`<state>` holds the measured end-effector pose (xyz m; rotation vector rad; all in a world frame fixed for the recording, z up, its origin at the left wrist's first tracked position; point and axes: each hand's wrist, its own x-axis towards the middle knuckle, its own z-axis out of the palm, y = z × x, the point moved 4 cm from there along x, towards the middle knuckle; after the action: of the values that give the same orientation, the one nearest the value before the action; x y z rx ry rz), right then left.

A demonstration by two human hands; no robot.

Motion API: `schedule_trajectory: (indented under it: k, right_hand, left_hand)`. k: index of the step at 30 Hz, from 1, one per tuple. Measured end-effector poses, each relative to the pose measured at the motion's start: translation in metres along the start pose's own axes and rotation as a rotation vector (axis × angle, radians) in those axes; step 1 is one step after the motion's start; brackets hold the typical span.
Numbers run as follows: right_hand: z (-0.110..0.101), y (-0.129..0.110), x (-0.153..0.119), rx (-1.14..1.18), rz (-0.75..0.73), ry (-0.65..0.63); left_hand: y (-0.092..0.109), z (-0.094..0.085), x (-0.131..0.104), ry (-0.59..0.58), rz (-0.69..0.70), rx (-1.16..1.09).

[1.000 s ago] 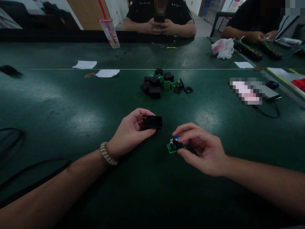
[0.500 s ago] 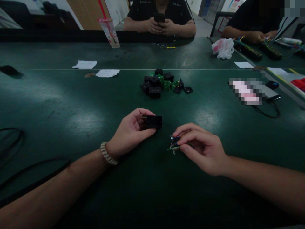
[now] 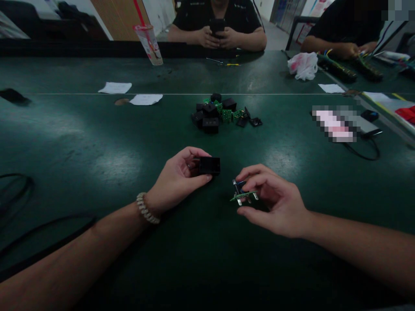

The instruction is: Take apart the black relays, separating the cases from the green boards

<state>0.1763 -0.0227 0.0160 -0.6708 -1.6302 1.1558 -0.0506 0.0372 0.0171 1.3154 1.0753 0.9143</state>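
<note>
My left hand (image 3: 181, 175) grips a small black box (image 3: 210, 165) between thumb and fingers, just left of the middle of the view. To its right, my right hand (image 3: 272, 198) holds a small green circuit board (image 3: 244, 196) with metal prongs pointing down and dark parts on top. The index and middle fingers are on the board's upper parts, while the thumb sits lower, beneath the prongs. The two held parts are a short gap apart. Farther back on the green table (image 3: 155, 268) lies a pile of black housings (image 3: 210, 124) and green boards (image 3: 227, 115).
Two paper slips (image 3: 146, 99) lie at the back left, near a plastic cup (image 3: 152, 47). A crumpled plastic bag (image 3: 303, 66) and a dark cable (image 3: 366, 155) are at the right. Across the table a person (image 3: 217, 26) holds a phone; another person's hands are at the far right.
The board in my right hand has tilted, so more of its prongs and underside show. My right thumb has moved down and away from the board. My left hand looks unchanged.
</note>
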Motion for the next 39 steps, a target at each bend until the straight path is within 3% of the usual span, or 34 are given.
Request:
schedule_trajectory:
  k: [17,39]
  right_hand:
    - [0.0001,-0.0016,0.0007,-0.068,0.016,0.033]
    - [-0.0023,-0.0023,0.0006,-0.083,-0.026,-0.021]
  left_hand:
    - [-0.0024,-0.0007,0.0013,-0.012,0.003,-0.026]
    - [-0.0006,-0.0003,0.0003,-0.005,0.012,-0.012]
